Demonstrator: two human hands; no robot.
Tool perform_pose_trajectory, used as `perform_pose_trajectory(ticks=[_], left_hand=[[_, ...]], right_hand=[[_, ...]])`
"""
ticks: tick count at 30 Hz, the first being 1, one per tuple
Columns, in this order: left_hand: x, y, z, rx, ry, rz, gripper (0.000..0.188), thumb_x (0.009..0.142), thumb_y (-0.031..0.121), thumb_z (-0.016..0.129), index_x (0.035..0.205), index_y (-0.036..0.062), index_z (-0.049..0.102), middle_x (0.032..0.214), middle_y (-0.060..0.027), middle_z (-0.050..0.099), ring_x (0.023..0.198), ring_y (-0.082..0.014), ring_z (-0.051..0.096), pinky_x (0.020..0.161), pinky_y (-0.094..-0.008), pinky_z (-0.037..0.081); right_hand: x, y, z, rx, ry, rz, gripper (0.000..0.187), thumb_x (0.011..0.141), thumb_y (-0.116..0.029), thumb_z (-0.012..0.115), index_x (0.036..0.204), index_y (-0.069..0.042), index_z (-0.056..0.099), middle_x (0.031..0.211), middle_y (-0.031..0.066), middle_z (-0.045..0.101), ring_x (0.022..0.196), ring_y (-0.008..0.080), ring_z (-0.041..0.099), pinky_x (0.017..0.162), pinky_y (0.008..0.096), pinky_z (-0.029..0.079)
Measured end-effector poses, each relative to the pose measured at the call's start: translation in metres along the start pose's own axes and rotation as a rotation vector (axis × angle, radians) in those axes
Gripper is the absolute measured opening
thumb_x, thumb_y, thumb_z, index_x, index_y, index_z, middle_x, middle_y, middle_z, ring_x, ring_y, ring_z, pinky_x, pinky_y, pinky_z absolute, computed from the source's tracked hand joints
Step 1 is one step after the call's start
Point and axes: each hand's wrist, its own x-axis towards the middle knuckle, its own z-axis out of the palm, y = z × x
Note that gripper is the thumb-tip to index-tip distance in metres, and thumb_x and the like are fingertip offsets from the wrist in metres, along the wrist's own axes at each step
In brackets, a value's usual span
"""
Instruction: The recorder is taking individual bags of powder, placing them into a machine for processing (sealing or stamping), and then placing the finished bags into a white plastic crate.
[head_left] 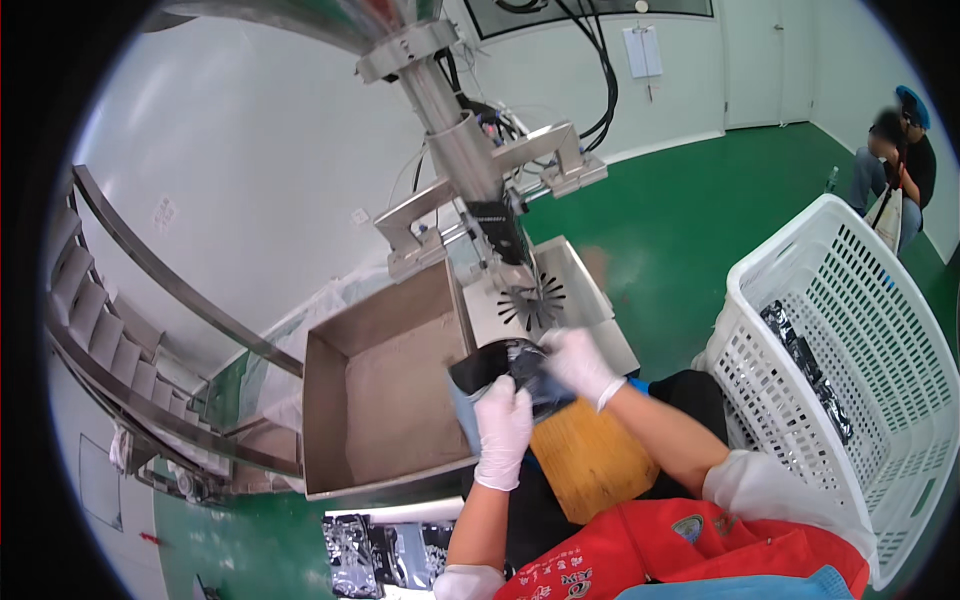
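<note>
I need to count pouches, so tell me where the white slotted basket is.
In the head view, the white slotted basket stands at the far right, beside the person's right sleeve, with glossy black pouches lying inside it.

A black pouch (pixel 478 370) in gloved hands, steel machine (pixel 466 160) at twelve o'clock.
Around the pouch I see the left hand (pixel 503 420) pinching at six, the blurred right hand (pixel 582 364) at three, metal bin (pixel 318 410) at nine, white basket (pixel 738 300) farther out at three, packets (pixel 352 556) at seven.
</note>
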Motion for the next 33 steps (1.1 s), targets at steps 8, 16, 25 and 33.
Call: perform_pose_trajectory(ticks=[8, 16, 25, 33], left_hand=[[0.009, -0.006, -0.011, -0.394, -0.125, -0.389, 0.025, 0.093, 0.016, 0.055, 0.076, -0.0026, 0.053, 0.057, -0.0135, 0.053, 0.053, -0.0218, 0.060, 0.050, -0.0367, 0.045], [-0.023, 0.020, 0.034, 0.574, -0.253, 0.299, 0.008, 0.079, 0.011, 0.058, 0.074, 0.0045, 0.058, 0.065, -0.0136, 0.060, 0.058, -0.0294, 0.065, 0.053, -0.0387, 0.052], [-0.096, 0.078, 0.065, 0.357, -0.308, 0.743, 0.009, 0.072, 0.015, 0.057, 0.068, 0.0108, 0.050, 0.062, -0.0044, 0.050, 0.057, -0.0172, 0.057, 0.045, -0.0300, 0.044], [-0.094, 0.069, 0.062, 0.108, -0.548, 0.727, 0.017, 0.081, 0.022, 0.060, 0.073, 0.0082, 0.054, 0.068, -0.0069, 0.052, 0.063, -0.0216, 0.059, 0.051, -0.0330, 0.047]], right_hand=[[-0.027, -0.036, -0.015, -0.269, 0.059, -0.845, 0.041, 0.077, -0.008, 0.065, 0.115, 0.000, 0.054, 0.105, 0.0159, 0.061, 0.090, 0.0359, 0.062, 0.074, 0.0413, 0.053], [-0.008, 0.026, 0.034, 0.838, -0.524, 0.064, 0.038, 0.092, -0.004, 0.046, 0.128, -0.002, 0.055, 0.124, 0.0152, 0.059, 0.119, 0.0175, 0.053, 0.104, 0.0331, 0.040], [-0.015, -0.040, 0.023, -0.511, 0.005, -0.194, 0.026, 0.071, -0.016, 0.068, 0.089, 0.000, 0.059, 0.085, 0.0186, 0.057, 0.082, 0.0381, 0.056, 0.074, 0.0507, 0.043], [-0.035, -0.034, 0.017, -0.421, 0.147, -0.429, 0.056, 0.069, -0.032, 0.078, 0.105, 0.004, 0.055, 0.105, 0.0233, 0.054, 0.102, 0.0426, 0.052, 0.085, 0.0530, 0.042]])
